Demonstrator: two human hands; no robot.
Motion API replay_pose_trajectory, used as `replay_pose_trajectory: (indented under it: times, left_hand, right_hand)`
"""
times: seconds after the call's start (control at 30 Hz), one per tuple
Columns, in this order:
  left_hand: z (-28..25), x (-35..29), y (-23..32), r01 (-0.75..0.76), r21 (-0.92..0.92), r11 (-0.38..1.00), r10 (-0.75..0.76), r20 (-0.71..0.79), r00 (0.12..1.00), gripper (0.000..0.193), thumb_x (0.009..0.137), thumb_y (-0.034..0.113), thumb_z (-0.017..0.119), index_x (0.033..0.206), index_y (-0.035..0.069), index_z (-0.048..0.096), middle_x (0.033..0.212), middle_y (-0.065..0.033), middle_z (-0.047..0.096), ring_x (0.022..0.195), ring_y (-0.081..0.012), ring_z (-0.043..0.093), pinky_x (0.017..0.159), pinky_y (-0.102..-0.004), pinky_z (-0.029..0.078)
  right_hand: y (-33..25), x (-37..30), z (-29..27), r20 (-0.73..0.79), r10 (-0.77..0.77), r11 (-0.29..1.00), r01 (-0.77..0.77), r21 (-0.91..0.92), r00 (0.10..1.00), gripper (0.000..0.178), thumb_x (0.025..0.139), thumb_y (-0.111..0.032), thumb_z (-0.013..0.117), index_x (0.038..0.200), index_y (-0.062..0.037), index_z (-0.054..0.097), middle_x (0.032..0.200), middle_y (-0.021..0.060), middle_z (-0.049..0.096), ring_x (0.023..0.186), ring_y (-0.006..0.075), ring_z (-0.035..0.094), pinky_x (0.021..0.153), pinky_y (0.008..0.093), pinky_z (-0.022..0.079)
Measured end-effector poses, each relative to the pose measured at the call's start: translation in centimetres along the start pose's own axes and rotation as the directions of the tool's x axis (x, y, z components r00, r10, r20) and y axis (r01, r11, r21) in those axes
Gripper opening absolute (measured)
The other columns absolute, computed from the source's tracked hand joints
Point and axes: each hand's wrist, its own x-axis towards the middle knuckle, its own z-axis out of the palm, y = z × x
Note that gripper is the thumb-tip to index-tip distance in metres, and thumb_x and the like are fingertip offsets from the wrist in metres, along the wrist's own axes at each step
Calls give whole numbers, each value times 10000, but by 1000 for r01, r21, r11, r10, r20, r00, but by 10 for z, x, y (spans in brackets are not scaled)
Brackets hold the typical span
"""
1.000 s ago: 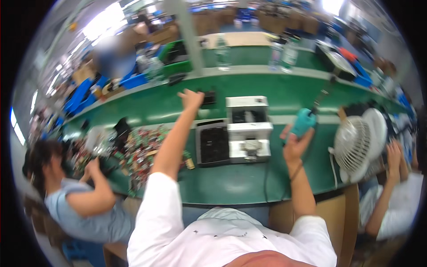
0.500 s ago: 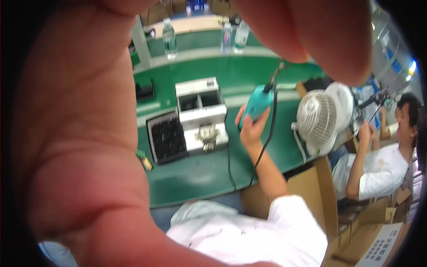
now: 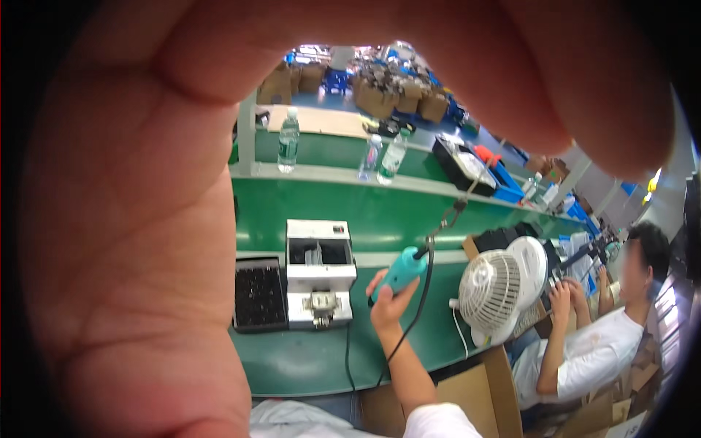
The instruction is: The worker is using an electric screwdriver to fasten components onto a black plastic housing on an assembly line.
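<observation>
My left hand [image 3: 146, 197] is very close to the lens and fills the left side and top of the view. Its fingers arch over the top, apart, with nothing seen between them. In my right hand [image 3: 389, 306] is a teal electric screwdriver [image 3: 403, 271], tilted, its cord hanging past my forearm; a hook and line [image 3: 447, 217] run up from its end. To the left of it stands a white bench device [image 3: 303, 279] with two bins of dark contents. A small metal fixture [image 3: 323, 303] sits at its front. Beside this lies a black tray [image 3: 241, 325] of small dark pieces.
On the green bench [image 3: 292, 372] a white fan [image 3: 489, 292] stands right of my right hand. Bottles, including a clear one [image 3: 288, 142], line the shelf behind. A cardboard box [image 3: 467, 394] is below the bench edge. A co-worker [image 3: 599, 350] sits at far right.
The view has tilted up, so the bench things appear lower and more of the room behind shows. My left hand still surrounds the lens. My right hand keeps the screwdriver.
</observation>
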Motion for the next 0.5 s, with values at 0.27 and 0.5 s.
replay_pose_trajectory:
  times: [0.27,0.5]
  left_hand:
    - [25,-3,15,204,-145,968,-192,91,977,640,774,131,645,1353,28,391,1094,-167,552,707,-210,552,651,-313,484]
    - [37,-151,30,372,238,897,-436,352,828,203,688,8,666,876,70,623,796,-36,648,572,-175,549,559,-267,455]
  right_hand:
    - [13,13,-29,-68,-38,998,34,-59,997,556,897,-350,557,1312,-102,282,793,81,548,618,160,531,584,270,447]
    - [19,7,-28,-74,-188,980,182,-86,979,594,892,-259,570,1364,-135,232,961,106,554,735,184,560,708,307,481]
